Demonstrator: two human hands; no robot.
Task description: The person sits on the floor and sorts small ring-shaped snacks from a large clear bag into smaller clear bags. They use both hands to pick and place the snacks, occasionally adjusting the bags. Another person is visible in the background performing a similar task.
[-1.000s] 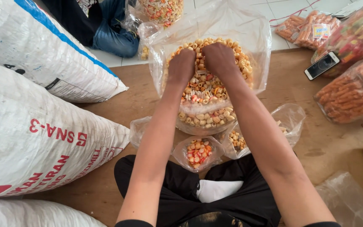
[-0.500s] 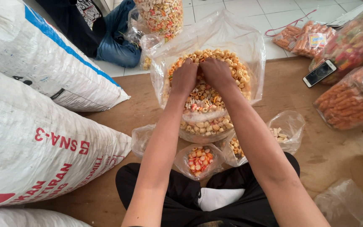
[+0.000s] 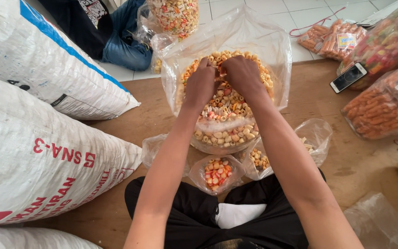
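The left hand [image 3: 200, 84] and right hand [image 3: 241, 74] sit side by side, fingers curled into the ring snacks [image 3: 226, 103] in the big clear bag [image 3: 249, 34] on the wooden floor [image 3: 130, 117], with small bags [image 3: 217, 173] near the knees.

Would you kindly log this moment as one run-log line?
left hand: in ring snacks | right hand: in ring snacks | big clear bag: open | small bag: near lap
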